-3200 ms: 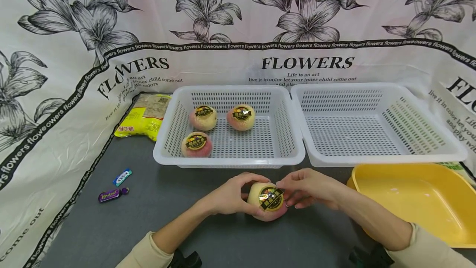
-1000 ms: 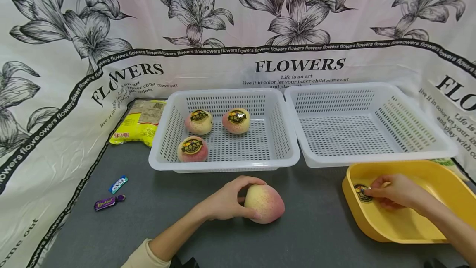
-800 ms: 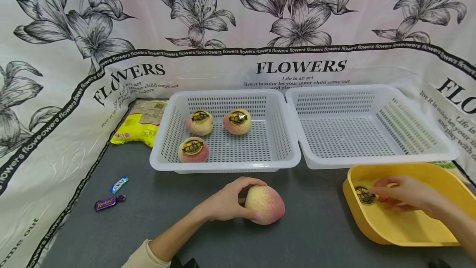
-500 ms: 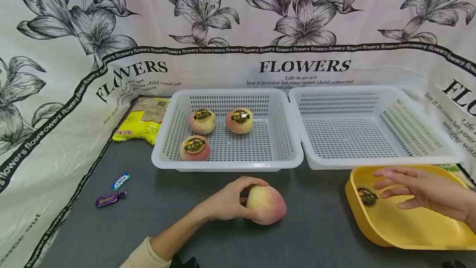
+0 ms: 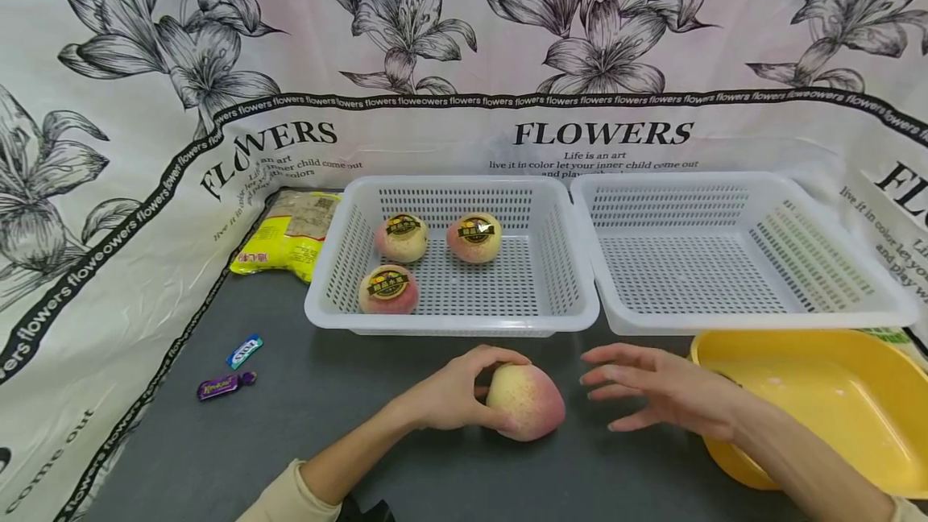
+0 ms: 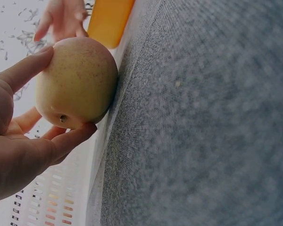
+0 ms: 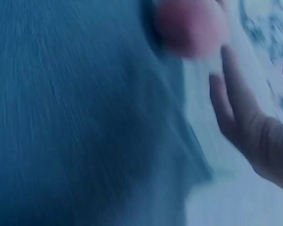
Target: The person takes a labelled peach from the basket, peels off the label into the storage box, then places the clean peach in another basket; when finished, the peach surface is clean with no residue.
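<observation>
A bare yellow-pink peach [image 5: 527,403] sits on the dark table in the head view, with no label showing. My left hand [image 5: 464,393] grips it from the left, thumb in front and fingers behind; the left wrist view shows the peach [image 6: 78,82] between thumb and fingertips, its stem end toward the camera. To the right of the peach my right hand [image 5: 663,393] hangs with spread fingers, holding nothing. The right wrist view is blurred, with the peach [image 7: 191,28] beyond the fingers. The label in the yellow basin [image 5: 812,345] is almost wholly hidden behind the right hand.
A white basket [image 5: 500,325] behind the hands holds three peaches [image 5: 387,290] with black-and-gold labels. Beside it stands a second white basket [image 5: 689,280]. On the left lie a yellow bag [image 5: 286,236], a blue-wrapped candy [image 5: 244,351] and a purple-wrapped candy [image 5: 226,386].
The right hand took the label off the peach, let go of it in the yellow basin, then came back left toward the peach with spread fingers. The left hand kept its grip.
</observation>
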{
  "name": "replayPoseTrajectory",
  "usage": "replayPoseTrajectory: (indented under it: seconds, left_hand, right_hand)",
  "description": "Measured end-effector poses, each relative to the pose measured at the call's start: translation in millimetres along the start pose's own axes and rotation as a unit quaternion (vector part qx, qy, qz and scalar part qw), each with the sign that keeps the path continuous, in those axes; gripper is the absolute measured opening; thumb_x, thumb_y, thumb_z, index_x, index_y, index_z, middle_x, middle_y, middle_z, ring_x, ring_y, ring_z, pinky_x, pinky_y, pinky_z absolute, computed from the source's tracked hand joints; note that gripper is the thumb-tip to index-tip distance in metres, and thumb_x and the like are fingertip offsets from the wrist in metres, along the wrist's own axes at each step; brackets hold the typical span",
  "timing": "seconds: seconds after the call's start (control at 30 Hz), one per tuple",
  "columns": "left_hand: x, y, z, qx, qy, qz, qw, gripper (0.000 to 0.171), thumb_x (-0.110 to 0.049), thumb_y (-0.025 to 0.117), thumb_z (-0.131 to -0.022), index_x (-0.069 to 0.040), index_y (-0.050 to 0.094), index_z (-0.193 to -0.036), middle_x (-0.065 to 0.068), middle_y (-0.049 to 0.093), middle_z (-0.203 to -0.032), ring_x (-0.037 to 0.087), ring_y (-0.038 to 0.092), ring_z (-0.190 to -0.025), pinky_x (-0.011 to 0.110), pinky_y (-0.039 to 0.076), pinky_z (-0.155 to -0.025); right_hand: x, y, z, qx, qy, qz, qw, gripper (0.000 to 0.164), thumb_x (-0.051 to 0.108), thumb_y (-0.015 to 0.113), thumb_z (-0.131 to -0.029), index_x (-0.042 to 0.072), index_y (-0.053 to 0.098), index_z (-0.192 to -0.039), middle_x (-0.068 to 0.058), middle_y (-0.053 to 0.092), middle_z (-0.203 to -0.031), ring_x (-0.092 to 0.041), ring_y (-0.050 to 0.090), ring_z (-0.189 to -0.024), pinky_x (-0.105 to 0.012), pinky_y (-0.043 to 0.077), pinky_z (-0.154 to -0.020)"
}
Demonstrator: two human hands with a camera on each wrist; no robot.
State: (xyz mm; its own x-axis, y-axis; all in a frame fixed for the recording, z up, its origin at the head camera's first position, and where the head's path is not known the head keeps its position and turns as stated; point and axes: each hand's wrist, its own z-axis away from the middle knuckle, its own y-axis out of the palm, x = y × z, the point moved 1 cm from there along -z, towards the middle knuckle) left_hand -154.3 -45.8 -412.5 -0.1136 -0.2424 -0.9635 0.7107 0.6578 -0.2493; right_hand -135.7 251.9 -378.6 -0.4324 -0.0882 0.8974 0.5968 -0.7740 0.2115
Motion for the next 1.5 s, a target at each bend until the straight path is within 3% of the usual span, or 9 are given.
replayPoseTrajectory:
  seconds: [0.23, 0.53, 0.67, 0.87, 1.0, 1.13, 1.23, 1.33, 1.5]
  left_hand:
    - [1.4, 1.2, -1.0, 0.000, 0.001, -0.008, 1.0000, 0.060, -0.007, 0.079, -0.079, -0.017, 0.052, -0.132, -0.005, 0.045, -0.125, 0.013, 0.044, -0.113, 0.025, 0.046, -0.090]
    - [-1.4, -3.0, -0.5, 0.005, 0.019, -0.039, 0.9990, 0.062, -0.011, 0.080, -0.079, -0.016, 0.051, -0.134, -0.004, 0.044, -0.128, 0.015, 0.044, -0.116, 0.026, 0.047, -0.089]
    - [-19.2, -16.9, 6.8, 0.019, 0.030, -0.064, 0.9974, 0.062, -0.017, 0.075, -0.084, -0.016, 0.046, -0.139, -0.001, 0.046, -0.135, 0.020, 0.043, -0.124, 0.026, 0.045, -0.092]
    - [-63.8, -49.6, 29.4, 0.031, 0.084, 0.002, 0.9960, 0.059, -0.013, 0.068, -0.090, -0.010, 0.041, -0.143, 0.008, 0.049, -0.135, 0.022, 0.046, -0.124, 0.035, 0.042, -0.099]
    - [-79.7, -80.4, 42.5, -0.052, 0.151, 0.018, 0.9870, 0.057, -0.012, 0.066, -0.091, -0.004, 0.041, -0.142, 0.012, 0.050, -0.134, 0.026, 0.047, -0.123, 0.041, 0.042, -0.098]
    - [-74.5, -120.4, 51.7, -0.202, 0.157, 0.037, 0.9660, 0.047, -0.011, 0.060, -0.095, -0.008, 0.046, -0.139, 0.011, 0.054, -0.129, 0.026, 0.050, -0.119, 0.036, 0.043, -0.097]
    - [-61.2, -146.3, 57.5, -0.306, 0.120, 0.048, 0.9432, 0.043, -0.012, 0.056, -0.097, -0.009, 0.048, -0.139, 0.012, 0.052, -0.130, 0.025, 0.050, -0.119, 0.034, 0.041, -0.100]
    - [-43.4, -163.9, 62.7, -0.373, 0.059, 0.052, 0.9246, 0.045, -0.016, 0.054, -0.099, -0.006, 0.044, -0.141, 0.016, 0.043, -0.139, 0.025, 0.042, -0.125, 0.040, 0.035, -0.105]
    - [-10.4, -178.6, 70.1, -0.396, -0.060, 0.064, 0.9140, 0.052, -0.025, 0.052, -0.100, -0.008, 0.037, -0.146, 0.015, 0.030, -0.148, 0.030, 0.033, -0.132, 0.047, 0.029, -0.107]
  right_hand:
    - [-14.8, 36.4, -42.2, -0.022, 0.002, 0.014, 1.000, 0.062, 0.019, 0.058, -0.096, -0.001, 0.026, -0.144, -0.022, 0.038, -0.136, -0.032, 0.047, -0.114, -0.052, 0.047, -0.088]
    - [-24.3, 54.7, -59.1, -0.053, -0.013, 0.030, 0.998, 0.072, 0.015, 0.070, -0.087, -0.003, 0.026, -0.142, -0.022, 0.047, -0.124, -0.031, 0.052, -0.104, -0.047, 0.051, -0.083]
    - [-25.5, 54.3, -58.6, -0.053, -0.020, 0.033, 0.998, 0.070, 0.015, 0.071, -0.087, -0.002, 0.030, -0.141, -0.022, 0.049, -0.124, -0.031, 0.053, -0.105, -0.048, 0.051, -0.083]
    - [-25.5, 54.3, -58.3, -0.060, -0.022, 0.041, 0.997, 0.069, 0.016, 0.072, -0.087, -0.002, 0.031, -0.140, -0.021, 0.049, -0.123, -0.031, 0.053, -0.103, -0.047, 0.052, -0.083]
    - [-25.6, 54.6, -57.7, -0.064, -0.021, 0.043, 0.997, 0.068, 0.016, 0.072, -0.086, -0.001, 0.033, -0.139, -0.021, 0.049, -0.122, -0.031, 0.054, -0.102, -0.047, 0.052, -0.082]
    - [-23.9, 54.0, -58.5, -0.066, -0.020, 0.048, 0.996, 0.068, 0.016, 0.072, -0.086, 0.000, 0.034, -0.139, -0.021, 0.049, -0.122, -0.031, 0.054, -0.101, -0.047, 0.052, -0.081]
    - [-24.1, 53.3, -58.6, -0.067, -0.020, 0.048, 0.996, 0.067, 0.016, 0.072, -0.086, 0.000, 0.034, -0.139, -0.020, 0.049, -0.121, -0.031, 0.054, -0.101, -0.047, 0.053, -0.080]
    - [-25.1, 53.2, -58.4, -0.065, -0.020, 0.045, 0.997, 0.067, 0.016, 0.072, -0.086, 0.000, 0.034, -0.139, -0.020, 0.049, -0.121, -0.031, 0.054, -0.101, -0.047, 0.053, -0.080]
    - [-26.5, 53.5, -58.5, -0.062, -0.024, 0.047, 0.997, 0.066, 0.016, 0.071, -0.087, 0.000, 0.034, -0.139, -0.020, 0.049, -0.122, -0.031, 0.054, -0.101, -0.047, 0.052, -0.080]
